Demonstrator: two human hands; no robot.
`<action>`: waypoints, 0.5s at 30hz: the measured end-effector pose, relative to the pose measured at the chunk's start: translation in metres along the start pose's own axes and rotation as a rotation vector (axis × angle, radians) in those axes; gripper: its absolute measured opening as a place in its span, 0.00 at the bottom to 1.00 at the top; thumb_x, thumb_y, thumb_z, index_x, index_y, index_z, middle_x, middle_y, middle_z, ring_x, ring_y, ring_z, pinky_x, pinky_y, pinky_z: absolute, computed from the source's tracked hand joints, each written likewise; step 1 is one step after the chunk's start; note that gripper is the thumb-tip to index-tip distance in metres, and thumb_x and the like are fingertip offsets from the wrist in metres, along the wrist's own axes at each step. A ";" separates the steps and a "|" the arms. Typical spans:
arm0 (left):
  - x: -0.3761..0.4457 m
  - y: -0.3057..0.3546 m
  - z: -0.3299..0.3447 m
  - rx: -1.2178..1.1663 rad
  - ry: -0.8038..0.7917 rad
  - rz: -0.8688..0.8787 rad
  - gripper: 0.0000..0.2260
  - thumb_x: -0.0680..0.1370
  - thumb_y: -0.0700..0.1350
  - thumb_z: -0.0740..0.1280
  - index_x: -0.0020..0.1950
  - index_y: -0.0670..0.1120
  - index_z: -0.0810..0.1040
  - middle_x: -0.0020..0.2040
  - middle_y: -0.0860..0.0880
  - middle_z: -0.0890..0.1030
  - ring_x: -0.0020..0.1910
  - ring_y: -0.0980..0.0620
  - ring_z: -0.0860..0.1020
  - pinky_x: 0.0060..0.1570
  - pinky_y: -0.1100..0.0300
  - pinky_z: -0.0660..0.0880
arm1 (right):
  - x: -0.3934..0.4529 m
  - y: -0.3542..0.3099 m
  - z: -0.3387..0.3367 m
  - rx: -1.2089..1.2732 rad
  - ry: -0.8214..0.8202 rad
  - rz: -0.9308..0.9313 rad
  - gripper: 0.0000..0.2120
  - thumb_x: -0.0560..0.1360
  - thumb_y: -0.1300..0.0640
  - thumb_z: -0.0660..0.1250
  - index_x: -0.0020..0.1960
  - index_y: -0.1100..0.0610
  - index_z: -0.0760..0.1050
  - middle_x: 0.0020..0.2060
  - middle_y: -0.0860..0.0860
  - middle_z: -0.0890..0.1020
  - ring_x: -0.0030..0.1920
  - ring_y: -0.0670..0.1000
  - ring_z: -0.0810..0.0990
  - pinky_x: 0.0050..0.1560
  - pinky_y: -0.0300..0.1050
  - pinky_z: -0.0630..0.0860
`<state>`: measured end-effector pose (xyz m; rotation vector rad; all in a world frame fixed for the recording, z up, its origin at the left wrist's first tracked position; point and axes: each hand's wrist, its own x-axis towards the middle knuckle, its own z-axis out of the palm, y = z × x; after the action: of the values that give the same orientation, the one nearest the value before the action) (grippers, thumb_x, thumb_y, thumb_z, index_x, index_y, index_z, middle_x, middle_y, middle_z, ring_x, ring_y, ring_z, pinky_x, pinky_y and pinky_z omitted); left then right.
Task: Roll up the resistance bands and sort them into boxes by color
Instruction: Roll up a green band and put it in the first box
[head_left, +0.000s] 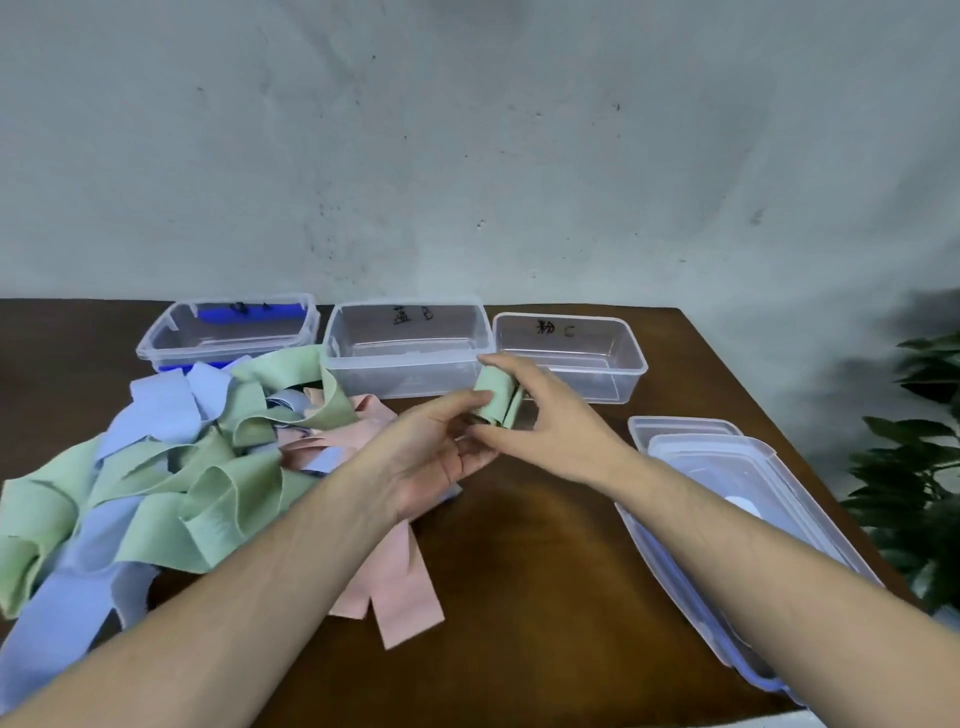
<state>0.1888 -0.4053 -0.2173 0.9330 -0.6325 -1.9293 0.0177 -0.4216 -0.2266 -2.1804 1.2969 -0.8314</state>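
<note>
A rolled-up green band (496, 397) is held above the table's middle. My left hand (441, 441) grips it from below and the left, thumb on its front. My right hand (545, 410) pinches it from the right, with the forefinger over its top. A loose pile of green bands (208, 499), blue bands (156, 410) and pink bands (384, 587) lies on the left of the brown table (519, 597). Three clear boxes stand along the back: the left box (228, 332), the middle box (408, 348) and the right box (569, 353), each marked with black writing.
Clear box lids (753, 519) are stacked on the table's right side, reaching to its front edge. A green plant (919, 467) stands past the right edge. A grey wall rises behind the boxes. Something blue shows at the left box.
</note>
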 end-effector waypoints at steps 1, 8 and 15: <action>0.004 0.010 -0.011 0.023 0.025 0.009 0.11 0.78 0.39 0.68 0.59 0.38 0.79 0.53 0.41 0.83 0.50 0.48 0.82 0.54 0.55 0.80 | 0.007 -0.003 0.005 -0.002 -0.009 0.001 0.33 0.72 0.42 0.73 0.73 0.37 0.63 0.66 0.44 0.74 0.62 0.41 0.72 0.62 0.38 0.71; 0.011 0.068 -0.075 0.159 0.071 0.171 0.15 0.76 0.34 0.69 0.63 0.39 0.77 0.55 0.41 0.83 0.50 0.49 0.83 0.47 0.60 0.81 | 0.059 -0.028 0.042 0.045 -0.017 0.009 0.20 0.80 0.49 0.65 0.71 0.44 0.69 0.64 0.40 0.76 0.63 0.34 0.72 0.57 0.26 0.68; 0.005 0.113 -0.119 0.779 0.199 0.353 0.15 0.74 0.39 0.75 0.58 0.50 0.80 0.41 0.48 0.80 0.32 0.50 0.71 0.28 0.59 0.69 | 0.109 -0.052 0.065 -0.005 -0.009 -0.082 0.24 0.76 0.56 0.72 0.69 0.47 0.69 0.59 0.44 0.78 0.60 0.37 0.74 0.59 0.28 0.66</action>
<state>0.3383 -0.4727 -0.2081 1.3483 -1.3705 -1.2465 0.1356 -0.4905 -0.2099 -2.2523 1.2130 -0.8490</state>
